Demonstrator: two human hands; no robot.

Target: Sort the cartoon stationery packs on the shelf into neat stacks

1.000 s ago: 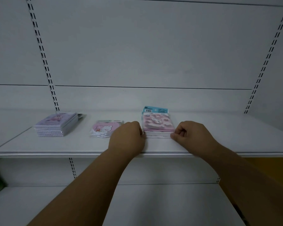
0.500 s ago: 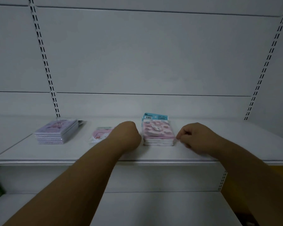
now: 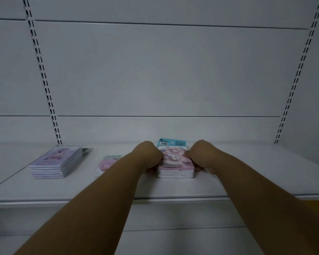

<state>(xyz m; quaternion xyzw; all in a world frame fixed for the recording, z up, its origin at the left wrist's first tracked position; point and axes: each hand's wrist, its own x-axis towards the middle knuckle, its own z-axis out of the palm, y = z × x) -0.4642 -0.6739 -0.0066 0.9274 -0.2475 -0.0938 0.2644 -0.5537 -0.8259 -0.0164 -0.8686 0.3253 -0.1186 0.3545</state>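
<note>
A stack of pink cartoon stationery packs (image 3: 176, 160) with teal header cards sits mid-shelf. My left hand (image 3: 148, 155) presses against its left side and my right hand (image 3: 201, 155) against its right side, fingers curled around the upper packs. The top pack looks slightly lifted at the front. A single pink pack (image 3: 107, 163) lies flat to the left, partly hidden by my left forearm. Farther left stands a stack of purple packs (image 3: 56, 163).
The white shelf (image 3: 247, 177) runs the full width, with its front edge just below the stacks. Slotted uprights (image 3: 44, 78) rise on the back wall at left and right. A lower shelf (image 3: 173, 242) shows beneath my arms.
Both hands have closed in on the pink stack from either side and now grip it. The view has moved closer to the shelf and tilted lower.
</note>
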